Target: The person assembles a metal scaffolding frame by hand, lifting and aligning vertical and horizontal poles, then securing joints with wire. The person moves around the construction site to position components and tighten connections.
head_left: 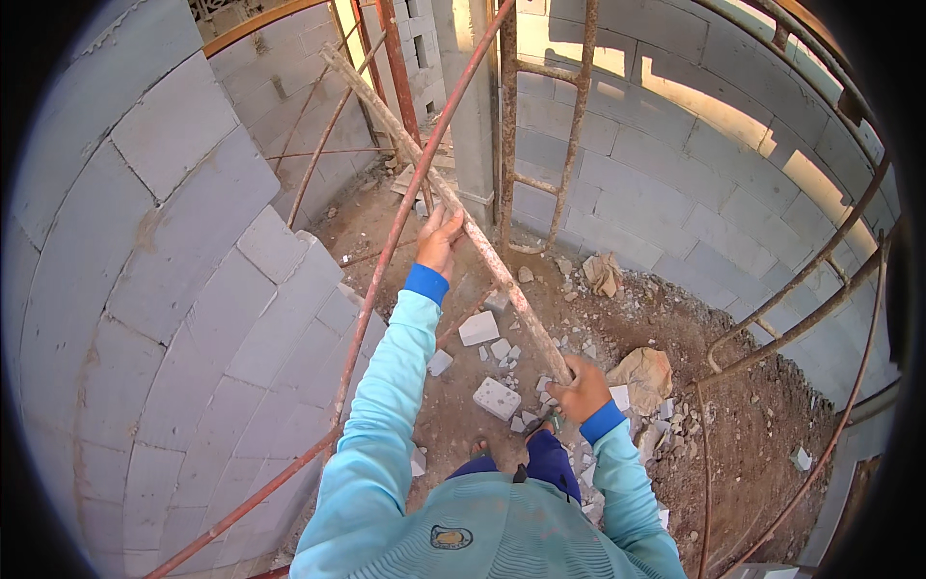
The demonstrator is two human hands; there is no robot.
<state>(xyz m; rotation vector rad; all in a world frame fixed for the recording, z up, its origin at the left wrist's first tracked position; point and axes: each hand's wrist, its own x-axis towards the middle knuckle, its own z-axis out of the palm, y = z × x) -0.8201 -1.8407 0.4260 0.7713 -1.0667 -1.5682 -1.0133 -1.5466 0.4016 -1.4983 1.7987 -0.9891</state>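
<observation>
A curved-looking grey block wall stands left of both hands. A rust-red tubular metal brace slants left of the left hand. A long, pale wooden batten spans the hands, its axis running forward-left from the right hand, which clamps its near end. The left hand touches mid-length; finger closure appears unclear. White block fragments lie below, between the hands.

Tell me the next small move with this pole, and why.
I'd probably hold the wooden pole steady and check its clearance at the red diagonal bar: the two cross in this view, and I can't tell if they touch. The right hand holds the near end, with the left hand against it farther along.
</observation>
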